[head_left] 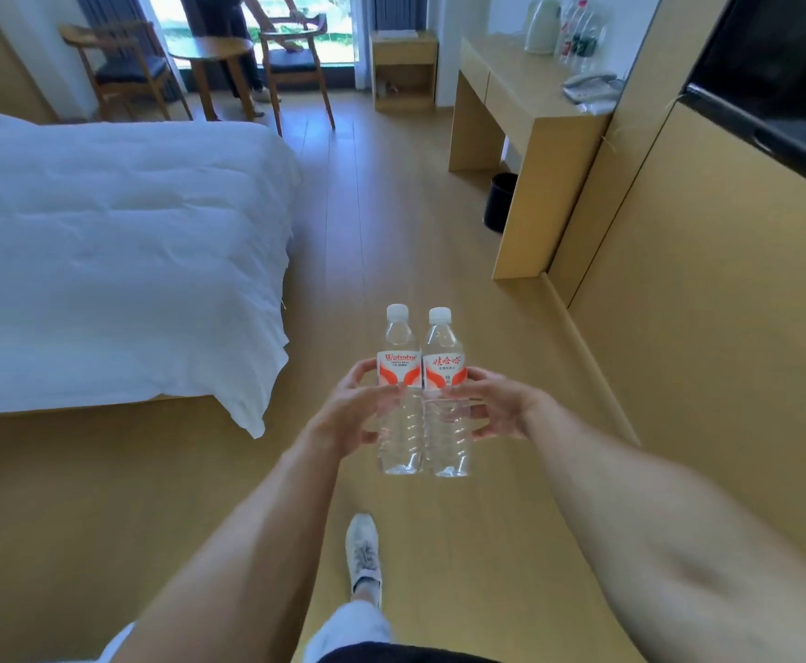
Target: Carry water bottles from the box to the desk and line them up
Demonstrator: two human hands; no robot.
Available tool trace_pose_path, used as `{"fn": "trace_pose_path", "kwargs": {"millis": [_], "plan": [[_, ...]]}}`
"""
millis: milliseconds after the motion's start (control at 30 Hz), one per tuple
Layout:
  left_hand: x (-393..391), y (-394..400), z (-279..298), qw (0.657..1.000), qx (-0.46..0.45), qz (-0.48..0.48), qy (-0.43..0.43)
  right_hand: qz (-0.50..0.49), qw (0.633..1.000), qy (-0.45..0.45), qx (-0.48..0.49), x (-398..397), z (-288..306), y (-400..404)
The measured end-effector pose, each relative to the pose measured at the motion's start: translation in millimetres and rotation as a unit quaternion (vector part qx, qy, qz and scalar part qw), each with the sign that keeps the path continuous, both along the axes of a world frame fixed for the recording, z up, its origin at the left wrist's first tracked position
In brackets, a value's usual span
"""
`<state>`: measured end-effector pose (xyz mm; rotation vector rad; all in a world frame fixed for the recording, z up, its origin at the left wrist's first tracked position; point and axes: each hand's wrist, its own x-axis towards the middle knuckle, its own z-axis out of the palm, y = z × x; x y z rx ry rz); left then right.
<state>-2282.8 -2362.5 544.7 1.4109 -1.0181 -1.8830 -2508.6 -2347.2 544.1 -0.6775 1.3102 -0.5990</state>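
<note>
Bottles: left bottle point(398, 394) and right bottle point(445, 399) upright, touching, mid-air over floor point(367, 222) | grip: left hand point(343, 416) and right hand point(492, 409) each curled round own bottle | handling: full, likely weighty, smooth thin plastic, hold mid-body | room: worktop point(525, 95) well ahead right, bed point(119, 260) left

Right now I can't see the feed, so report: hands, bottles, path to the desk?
Left hand, right hand each gripping one upright water bottle, side by side. Desk ahead right. Floor between looks open.
</note>
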Motion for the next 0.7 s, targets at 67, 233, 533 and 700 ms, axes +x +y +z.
{"fn": "trace_pose_path", "kwargs": {"millis": [67, 233, 533, 700], "plan": [[-1, -52, 0, 1.0, -0.005, -0.011, 0.008, -0.015, 1.0, 0.008, -0.011, 0, 3, -46], [0, -173, 12, 0.998, -0.011, -0.048, 0.025, -0.057, 0.998, 0.005, -0.015, 1, 19, -151], [-15, -337, 11, 0.995, -0.025, -0.091, 0.024, -0.103, 0.994, -0.009, -0.019, -13, 23, -294], [-34, -417, -1, 0.995, -0.02, -0.099, 0.011, -0.115, 0.993, -0.02, -0.012, -30, 7, -371]]}}
